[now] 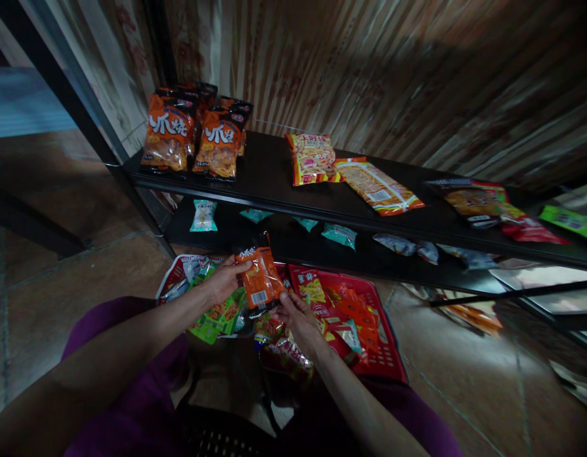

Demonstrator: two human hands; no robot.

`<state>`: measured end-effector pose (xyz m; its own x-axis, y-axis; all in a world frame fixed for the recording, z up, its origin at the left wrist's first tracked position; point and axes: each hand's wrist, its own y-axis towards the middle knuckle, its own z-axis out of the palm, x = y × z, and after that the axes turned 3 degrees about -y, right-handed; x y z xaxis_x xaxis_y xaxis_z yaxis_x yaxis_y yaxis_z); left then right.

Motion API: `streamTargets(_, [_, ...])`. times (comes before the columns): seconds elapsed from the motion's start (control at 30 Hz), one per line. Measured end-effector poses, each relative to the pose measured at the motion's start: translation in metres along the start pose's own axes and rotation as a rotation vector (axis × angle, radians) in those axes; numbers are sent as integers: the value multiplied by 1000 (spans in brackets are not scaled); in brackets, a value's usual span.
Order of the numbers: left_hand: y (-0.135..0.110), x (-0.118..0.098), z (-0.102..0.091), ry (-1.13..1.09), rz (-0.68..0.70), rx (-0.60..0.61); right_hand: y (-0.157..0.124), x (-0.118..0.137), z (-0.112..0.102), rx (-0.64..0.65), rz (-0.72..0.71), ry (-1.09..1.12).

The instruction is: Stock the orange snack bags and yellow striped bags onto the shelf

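Observation:
Between my hands is an orange and black snack bag [261, 277], its barcode side facing me, held over the baskets. My left hand [225, 279] grips its upper left edge, thumb on the front. At the lower right corner, my right hand [296, 312] pinches the same bag. Below my right hand, a red basket [391, 339] holds several red, orange and yellow snack packets. Under my left hand, a white-rimmed basket [165, 279] holds a green snack bag [219, 317] and other packets. Similar orange and black bags [168, 134] stand upright at the left of the upper shelf.
The black upper shelf [264, 165] also carries a yellow and red snack bag [313, 157], a flat-lying noodle-like snack bag [376, 185] and more packets at right. Small teal packets [204, 216] lie on the lower shelf. A black shelf post [131, 193] rises at left; patterned curtains hang behind.

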<state>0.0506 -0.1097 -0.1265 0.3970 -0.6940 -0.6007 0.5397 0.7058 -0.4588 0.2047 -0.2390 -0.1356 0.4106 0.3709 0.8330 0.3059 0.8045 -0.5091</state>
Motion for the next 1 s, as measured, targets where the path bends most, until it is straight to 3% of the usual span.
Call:
streamTargets(0.3, [0, 0, 1, -11, -46, -9, 5, -3, -7, -72, -82, -275])
streamTargets(0.43, [0, 3, 1, -4, -26, -56, 5, -5, -14, -226, -399, -632])
streamTargets(0.5, [-1, 4, 2, 9, -15, -56, 3, -4, -15, -243, -574, -865])
streamTargets(0.57, [-2, 5, 4, 4, -24, -60, 1, -3, -14, -165, -690, -1015])
streamTargets(0.67, [-4, 8, 6, -34, -31, -83, -3, -3, -10, -80, -777, -1074])
streamTargets(0.8, [-4, 12, 5, -25, -9, -102, -6, -2, -10, -8, -713, -1052])
streamTargets(1.0, [-1, 13, 0, 9, -88, -122, -11, -7, -12, 262, -640, -1142])
